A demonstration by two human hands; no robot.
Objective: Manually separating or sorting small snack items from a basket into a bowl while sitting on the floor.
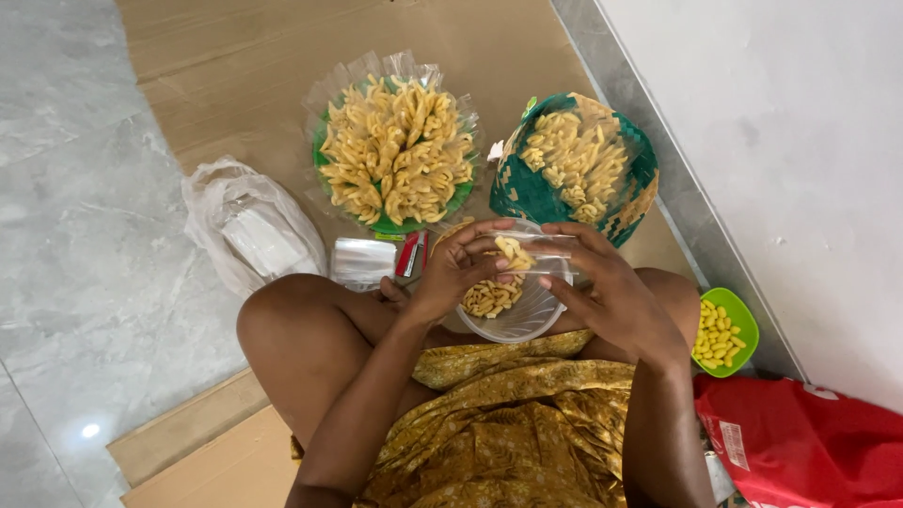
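I sit on the floor with a clear plastic bowl (pixel 522 318) of yellow fried snack pieces in my lap. My left hand (pixel 456 271) pinches a few snack pieces (pixel 513 252) at the mouth of a small clear plastic bag (pixel 550 254). My right hand (pixel 611 296) holds that bag open above the bowl. Both hands touch the bag.
A green basket lined with plastic (pixel 395 150) and a woven green basket (pixel 578 169) hold more snacks on cardboard (pixel 235 75). A white plastic bag (pixel 249 230), a stack of clear bags (pixel 364 261), a small green bowl of yellow pieces (pixel 722 331) and a red bag (pixel 800 442) lie around.
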